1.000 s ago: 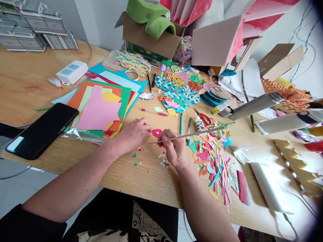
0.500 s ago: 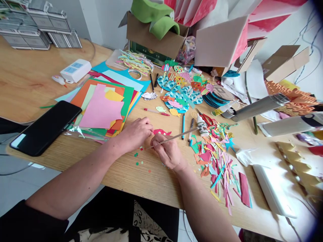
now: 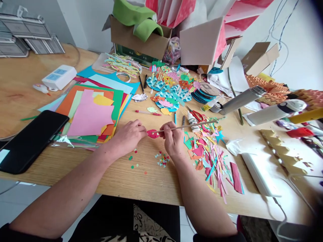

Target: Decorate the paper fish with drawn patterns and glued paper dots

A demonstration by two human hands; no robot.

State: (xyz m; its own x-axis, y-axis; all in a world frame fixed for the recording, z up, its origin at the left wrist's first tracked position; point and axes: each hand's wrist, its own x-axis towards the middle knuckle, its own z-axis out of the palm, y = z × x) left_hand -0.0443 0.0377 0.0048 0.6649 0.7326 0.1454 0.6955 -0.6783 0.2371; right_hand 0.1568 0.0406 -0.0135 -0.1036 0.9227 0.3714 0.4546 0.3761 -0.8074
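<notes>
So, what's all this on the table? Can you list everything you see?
Smartphone: one, black, left table edge.
Coloured paper sheets: one stack, mixed colours, left of the hands.
Cardboard box: one, brown, far side.
Paper fish collages: several, blue and multicoloured, centre.
Glue bottle: one, white, right of centre.
Paper scraps: one heap, multicoloured, right.
Red paper cutout: one, red, between the hands.
Wooden stick: one, tan, in right hand.
Left hand: one, holding the cutout.
Right hand: one, gripping the stick.

A wooden table (image 3: 121,181) carries a black phone (image 3: 32,141), a stack of coloured paper (image 3: 88,114) and a white power strip (image 3: 59,77) at left. Paper fish collages (image 3: 166,102) lie mid-table, with red-handled scissors (image 3: 198,116), a glue bottle (image 3: 193,121) and a heap of paper scraps (image 3: 209,158) to the right, and a cardboard box (image 3: 138,43) at the back.
</notes>
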